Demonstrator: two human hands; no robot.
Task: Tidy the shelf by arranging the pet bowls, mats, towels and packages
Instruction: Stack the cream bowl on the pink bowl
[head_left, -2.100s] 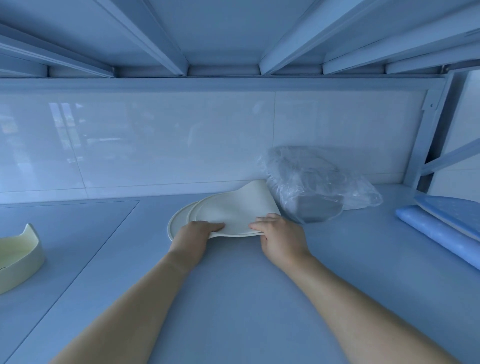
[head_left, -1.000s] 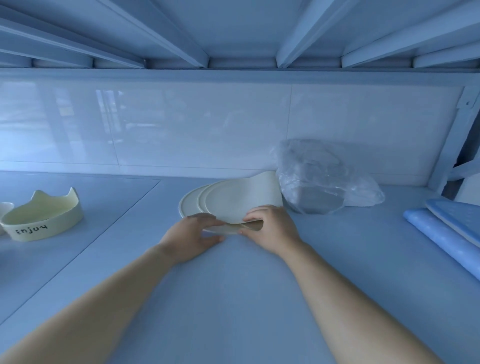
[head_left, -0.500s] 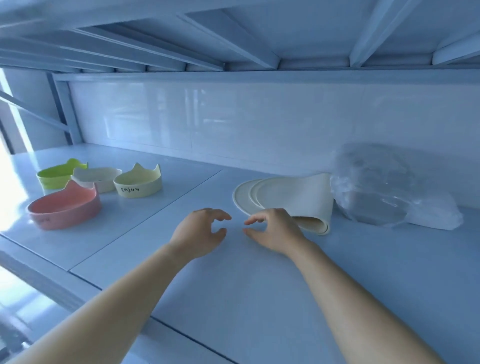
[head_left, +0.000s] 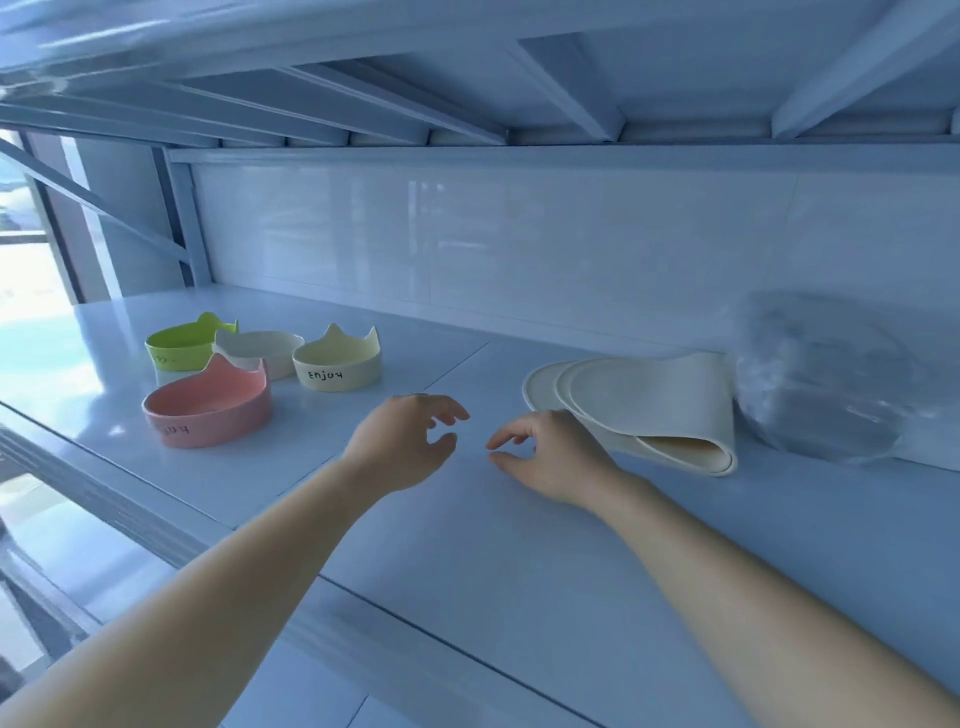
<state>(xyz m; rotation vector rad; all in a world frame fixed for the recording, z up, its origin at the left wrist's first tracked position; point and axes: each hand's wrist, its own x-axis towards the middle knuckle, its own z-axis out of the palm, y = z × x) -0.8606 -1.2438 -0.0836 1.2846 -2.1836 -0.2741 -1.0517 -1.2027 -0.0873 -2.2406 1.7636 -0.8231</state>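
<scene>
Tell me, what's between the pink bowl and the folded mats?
In the head view, both empty hands: the left hand nearer the pink bowl, the right hand beside the folded mats, over bare shelf.

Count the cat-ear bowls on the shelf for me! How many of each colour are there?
Green cat-ear bowl: 1
White cat-ear bowl: 1
Pale yellow cat-ear bowl: 1
Pink cat-ear bowl: 1
Total: 4 bowls
</scene>
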